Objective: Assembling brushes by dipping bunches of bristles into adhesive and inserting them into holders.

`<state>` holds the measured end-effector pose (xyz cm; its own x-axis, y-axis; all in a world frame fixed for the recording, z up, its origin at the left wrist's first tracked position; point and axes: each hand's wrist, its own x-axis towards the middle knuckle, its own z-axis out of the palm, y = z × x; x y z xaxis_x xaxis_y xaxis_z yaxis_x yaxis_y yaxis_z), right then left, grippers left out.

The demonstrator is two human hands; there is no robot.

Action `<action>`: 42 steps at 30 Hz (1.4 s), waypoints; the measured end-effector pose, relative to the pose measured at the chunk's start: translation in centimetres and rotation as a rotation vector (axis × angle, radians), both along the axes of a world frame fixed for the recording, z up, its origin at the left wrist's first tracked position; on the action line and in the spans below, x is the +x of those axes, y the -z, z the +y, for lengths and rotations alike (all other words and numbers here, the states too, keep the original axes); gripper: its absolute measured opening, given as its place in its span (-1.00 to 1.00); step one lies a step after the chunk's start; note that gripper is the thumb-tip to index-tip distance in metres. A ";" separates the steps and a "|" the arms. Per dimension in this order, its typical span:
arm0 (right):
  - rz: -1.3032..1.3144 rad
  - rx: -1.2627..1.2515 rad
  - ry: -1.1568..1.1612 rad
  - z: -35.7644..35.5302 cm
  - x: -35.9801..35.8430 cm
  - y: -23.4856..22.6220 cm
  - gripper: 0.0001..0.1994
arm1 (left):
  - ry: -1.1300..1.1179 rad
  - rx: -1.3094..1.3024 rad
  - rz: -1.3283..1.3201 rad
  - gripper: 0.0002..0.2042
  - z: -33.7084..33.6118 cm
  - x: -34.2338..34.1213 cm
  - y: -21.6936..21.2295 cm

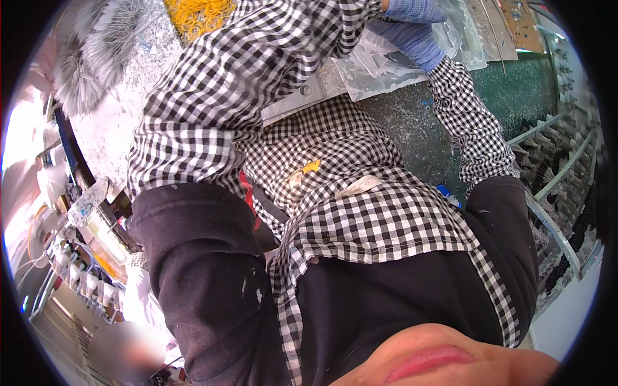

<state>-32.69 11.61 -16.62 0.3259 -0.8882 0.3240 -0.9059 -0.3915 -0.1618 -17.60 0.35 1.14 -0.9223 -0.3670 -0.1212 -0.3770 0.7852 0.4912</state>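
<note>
Both my hands wear blue knitted gloves and meet at the top edge of the head view. My left hand [417, 9] lies across from the left, partly cut off by the frame. Just below it is my right hand [412, 44], reaching up and inward, its fingers mostly hidden. Whether either hand grips anything cannot be made out. Under and beside them lies a see-through plastic sheet [380, 87] with whitish translucent strips [372, 56] on it. My left forearm's checked sleeve [212, 96] crosses over the worktop.
Grey bristle bundles [112, 45] and a heap of yellow rubber bands [199, 18] are at the upper left. A metal plate [299, 98] edges the bench near my apron. The green surface [521, 83] is strewn with scraps. Right stands a metal rack [557, 186] holding brushes; a blurred person [138, 289] is lower left.
</note>
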 end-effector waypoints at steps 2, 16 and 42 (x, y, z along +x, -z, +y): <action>0.451 -0.185 -0.105 0.6 0.9 -1.7 -0.25 | -0.019 -0.024 -0.033 -0.52 0.2 -0.8 0.8; -0.611 0.189 0.291 -0.5 -1.2 1.5 -0.54 | -0.215 0.013 0.023 -0.41 3.3 -0.5 1.9; -0.411 -0.033 -0.511 7.8 13.7 -9.2 -0.54 | -0.837 -0.272 0.216 -0.54 14.5 23.0 12.2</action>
